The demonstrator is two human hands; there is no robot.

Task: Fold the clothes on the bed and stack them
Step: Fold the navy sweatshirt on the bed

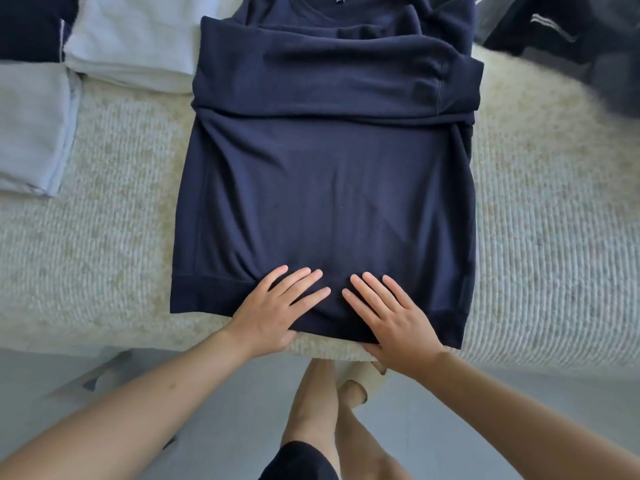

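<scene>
A navy sweatshirt point(325, 188) lies flat on the bed, collar at the far end, with both sleeves folded across the chest. Its ribbed hem is at the near edge of the bed. My left hand point(277, 306) lies on the hem left of centre, fingers straight on top and the thumb tucked under the fabric. My right hand point(391, 317) mirrors it just right of centre, thumb also under the hem. The two hands are a few centimetres apart.
The bed has a cream knitted cover point(104, 237). Folded clothes lie at the far left: a white piece point(138, 39), a light grey one point(31, 126) and a dark one point(27, 26). More dark clothing point(561, 26) sits at the far right. My legs stand on the grey floor point(242, 410).
</scene>
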